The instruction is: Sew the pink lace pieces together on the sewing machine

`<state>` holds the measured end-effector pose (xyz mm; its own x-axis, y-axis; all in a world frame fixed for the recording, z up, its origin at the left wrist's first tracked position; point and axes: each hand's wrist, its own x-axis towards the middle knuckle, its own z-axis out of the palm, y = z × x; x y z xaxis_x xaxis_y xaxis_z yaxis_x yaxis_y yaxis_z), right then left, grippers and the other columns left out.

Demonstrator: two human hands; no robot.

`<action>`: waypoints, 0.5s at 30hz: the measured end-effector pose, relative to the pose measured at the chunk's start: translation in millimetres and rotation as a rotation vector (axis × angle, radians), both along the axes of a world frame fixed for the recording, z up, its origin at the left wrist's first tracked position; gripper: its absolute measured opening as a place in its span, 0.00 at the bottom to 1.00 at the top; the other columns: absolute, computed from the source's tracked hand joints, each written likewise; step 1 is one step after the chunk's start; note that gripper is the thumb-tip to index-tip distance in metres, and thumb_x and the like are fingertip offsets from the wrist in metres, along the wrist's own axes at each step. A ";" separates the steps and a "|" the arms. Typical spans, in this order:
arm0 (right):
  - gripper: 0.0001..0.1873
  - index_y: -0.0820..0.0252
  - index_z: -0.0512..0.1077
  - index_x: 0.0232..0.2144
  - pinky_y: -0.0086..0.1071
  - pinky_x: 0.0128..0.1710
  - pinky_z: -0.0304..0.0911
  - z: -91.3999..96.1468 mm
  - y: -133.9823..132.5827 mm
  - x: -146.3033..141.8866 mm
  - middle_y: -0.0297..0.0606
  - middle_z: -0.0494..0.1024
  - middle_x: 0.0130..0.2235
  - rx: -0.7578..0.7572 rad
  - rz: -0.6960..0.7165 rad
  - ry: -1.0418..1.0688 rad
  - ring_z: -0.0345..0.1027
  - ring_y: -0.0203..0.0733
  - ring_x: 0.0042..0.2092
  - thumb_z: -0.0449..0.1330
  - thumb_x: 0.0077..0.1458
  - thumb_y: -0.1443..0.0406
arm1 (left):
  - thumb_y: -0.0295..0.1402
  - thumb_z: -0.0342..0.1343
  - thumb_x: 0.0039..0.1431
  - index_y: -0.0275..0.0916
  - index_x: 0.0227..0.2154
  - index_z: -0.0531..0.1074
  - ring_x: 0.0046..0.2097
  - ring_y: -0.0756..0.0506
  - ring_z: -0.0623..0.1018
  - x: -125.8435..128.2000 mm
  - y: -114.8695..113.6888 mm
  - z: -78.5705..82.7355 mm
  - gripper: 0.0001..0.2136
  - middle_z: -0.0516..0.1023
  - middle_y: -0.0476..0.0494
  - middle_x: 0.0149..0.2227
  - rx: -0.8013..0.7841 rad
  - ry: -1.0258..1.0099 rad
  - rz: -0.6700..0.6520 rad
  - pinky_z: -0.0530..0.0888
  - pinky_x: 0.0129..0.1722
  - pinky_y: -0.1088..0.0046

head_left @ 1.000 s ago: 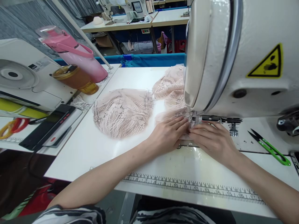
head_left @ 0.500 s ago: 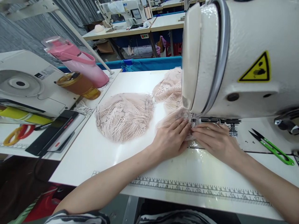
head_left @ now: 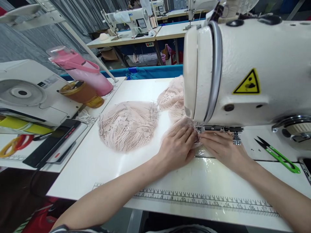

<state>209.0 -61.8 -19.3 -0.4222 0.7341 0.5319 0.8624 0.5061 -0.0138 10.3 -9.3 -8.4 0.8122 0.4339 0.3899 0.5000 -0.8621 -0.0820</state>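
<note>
Pale pink lace fabric lies bunched under the head of a white sewing machine. My left hand presses on its near edge, fingers together and curled over the lace. Just right of it, my right hand pinches the lace edge beside the metal presser parts; its fingertips are partly hidden under the machine. The needle point is hidden by the machine head and my hands. A rounded lace piece with loose dark threads rests to the left, and more lace lies behind.
Green thread snips lie right of my right hand. A printed ruler runs along the table's front edge. At left stand a pink bottle, an amber cup and a black-and-white box. Another sewing machine stands behind.
The view has tilted up and shifted slightly, showing more of the machine's top. Both hands keep nearly the same place on the lace at the presser parts.
</note>
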 end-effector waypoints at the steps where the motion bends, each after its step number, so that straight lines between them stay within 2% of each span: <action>1: 0.12 0.59 0.74 0.37 0.29 0.38 0.64 1.5 0.6 0.7 0.32 0.79 0.42 0.023 0.006 0.002 0.71 0.34 0.41 0.52 0.58 0.74 | 0.35 0.48 0.60 0.29 0.50 0.71 0.55 0.38 0.72 0.1 -0.2 0.0 0.19 0.74 0.37 0.51 0.001 -0.001 0.000 0.71 0.54 0.62; 6: 0.09 0.58 0.74 0.37 0.31 0.42 0.63 4.8 1.9 2.8 0.31 0.79 0.41 0.135 -0.008 0.058 0.72 0.35 0.40 0.54 0.58 0.71 | 0.36 0.46 0.62 0.32 0.50 0.71 0.55 0.39 0.72 0.2 -1.0 0.2 0.18 0.74 0.38 0.51 0.004 -0.005 -0.004 0.71 0.54 0.63; 9: 0.09 0.56 0.74 0.39 0.32 0.43 0.63 4.6 2.3 3.5 0.33 0.80 0.41 0.123 -0.036 0.093 0.72 0.36 0.41 0.56 0.58 0.69 | 0.37 0.46 0.63 0.33 0.51 0.71 0.55 0.40 0.72 0.6 -1.4 0.8 0.18 0.74 0.39 0.51 -0.012 0.000 0.000 0.72 0.53 0.64; 15: 0.09 0.53 0.74 0.39 0.34 0.42 0.62 2.5 5.3 8.4 0.34 0.80 0.39 0.094 -0.007 0.090 0.72 0.39 0.40 0.56 0.58 0.67 | 0.37 0.47 0.63 0.34 0.53 0.69 0.57 0.40 0.70 1.6 -1.6 1.8 0.19 0.73 0.38 0.53 -0.068 0.020 0.002 0.70 0.55 0.63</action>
